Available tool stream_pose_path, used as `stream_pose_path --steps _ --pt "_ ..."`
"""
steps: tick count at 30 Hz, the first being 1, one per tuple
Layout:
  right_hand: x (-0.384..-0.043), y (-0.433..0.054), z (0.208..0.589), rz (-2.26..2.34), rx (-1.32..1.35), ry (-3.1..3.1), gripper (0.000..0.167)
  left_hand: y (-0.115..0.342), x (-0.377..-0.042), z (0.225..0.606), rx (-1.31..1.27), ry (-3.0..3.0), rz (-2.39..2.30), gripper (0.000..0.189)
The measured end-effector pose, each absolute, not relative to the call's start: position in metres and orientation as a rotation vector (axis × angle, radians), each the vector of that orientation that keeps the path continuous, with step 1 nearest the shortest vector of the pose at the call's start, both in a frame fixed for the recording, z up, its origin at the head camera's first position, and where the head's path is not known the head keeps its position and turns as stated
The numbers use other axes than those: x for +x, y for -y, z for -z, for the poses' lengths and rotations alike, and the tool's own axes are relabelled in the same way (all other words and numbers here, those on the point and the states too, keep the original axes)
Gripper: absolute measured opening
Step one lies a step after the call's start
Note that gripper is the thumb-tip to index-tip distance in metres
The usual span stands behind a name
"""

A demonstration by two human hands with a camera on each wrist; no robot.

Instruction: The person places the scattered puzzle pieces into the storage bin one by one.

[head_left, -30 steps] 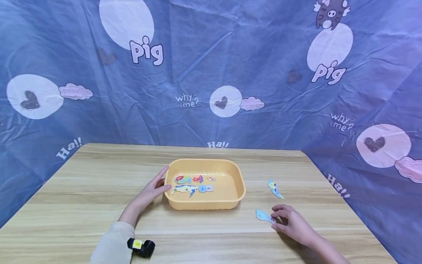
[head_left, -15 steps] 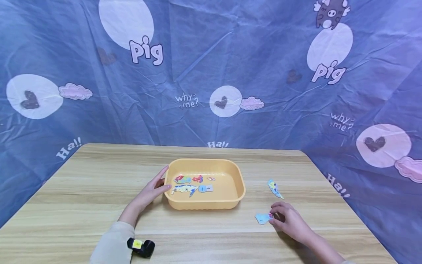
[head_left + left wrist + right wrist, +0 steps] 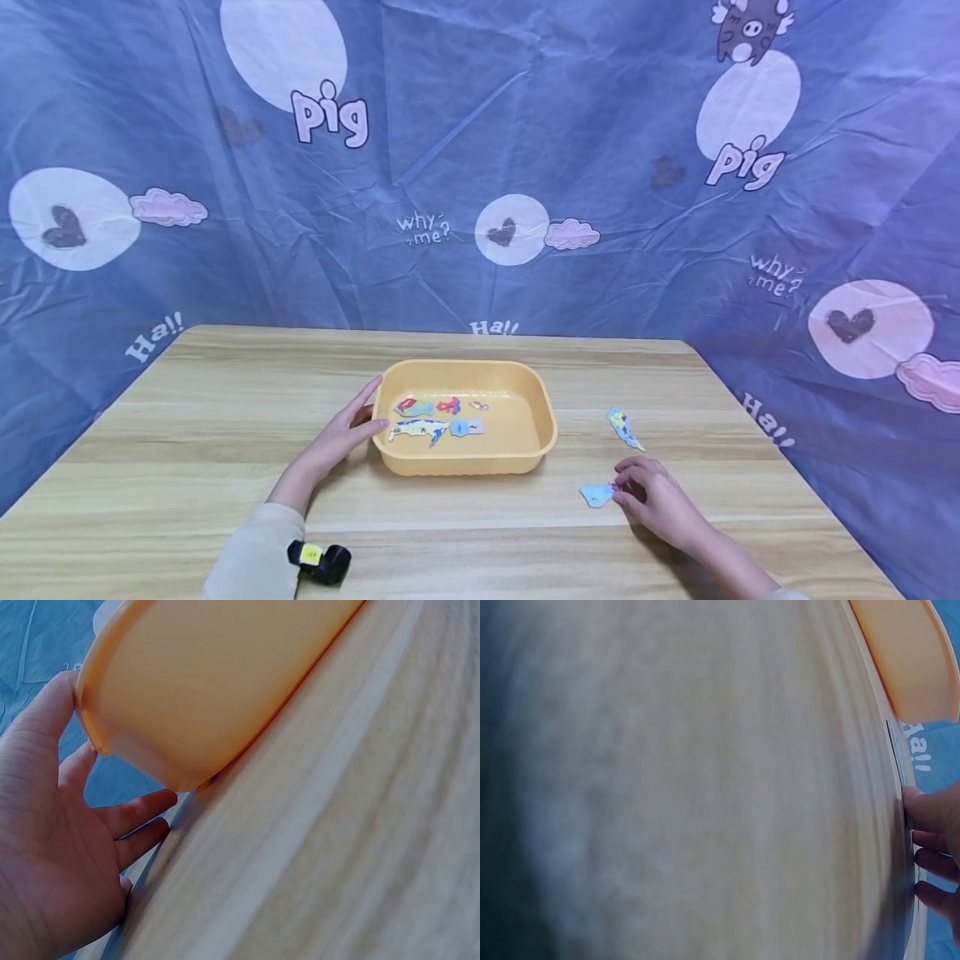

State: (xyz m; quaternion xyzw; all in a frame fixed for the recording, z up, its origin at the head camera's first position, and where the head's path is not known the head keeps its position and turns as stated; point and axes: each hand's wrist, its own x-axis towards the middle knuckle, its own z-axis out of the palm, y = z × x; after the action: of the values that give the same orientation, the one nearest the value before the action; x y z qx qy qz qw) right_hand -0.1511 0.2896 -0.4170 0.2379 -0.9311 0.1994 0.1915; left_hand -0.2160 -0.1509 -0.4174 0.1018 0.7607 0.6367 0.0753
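A shallow yellow-orange plastic tray (image 3: 468, 467) stands mid-table. My left hand (image 3: 347, 435) grips its left end, thumb over the rim and fingers along the outer wall; the left wrist view shows the thumb (image 3: 56, 705) at the rim. To the tray's right, my right hand (image 3: 654, 498) pinches a flat light-blue cut-out piece (image 3: 596, 495) with a pink-red patch, low over or on the table. My fingers hide its right end. In the right wrist view the hand (image 3: 937, 840) shows at the right edge, the piece almost edge-on.
Inside the tray lie several flat printed pieces: a red-green one (image 3: 414, 407), a red one (image 3: 448, 405), a cream-blue one (image 3: 418, 429) and others. A blue-yellow piece (image 3: 624, 427) lies on the wooden table (image 3: 225, 417) beyond my right hand. A blue printed cloth hangs behind.
The light-blue piece has turned in my right fingers, and that hand has shifted slightly away from me. My left hand has stayed on the tray.
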Motion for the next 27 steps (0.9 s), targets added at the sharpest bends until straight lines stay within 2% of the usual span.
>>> stream_pose_path --steps 12,19,27 --pt "-0.155 -0.291 0.420 -0.399 0.805 2.514 0.021 0.151 -0.215 0.417 0.307 -2.241 -1.945 0.068" --pt "-0.158 -0.291 0.417 -0.462 0.806 2.502 0.026 0.152 -0.215 0.417 0.307 -2.247 -1.938 0.068" --pt "-0.168 -0.285 0.400 -0.565 0.751 2.548 0.022 0.151 -0.215 0.417 0.304 -2.255 -1.948 0.069"
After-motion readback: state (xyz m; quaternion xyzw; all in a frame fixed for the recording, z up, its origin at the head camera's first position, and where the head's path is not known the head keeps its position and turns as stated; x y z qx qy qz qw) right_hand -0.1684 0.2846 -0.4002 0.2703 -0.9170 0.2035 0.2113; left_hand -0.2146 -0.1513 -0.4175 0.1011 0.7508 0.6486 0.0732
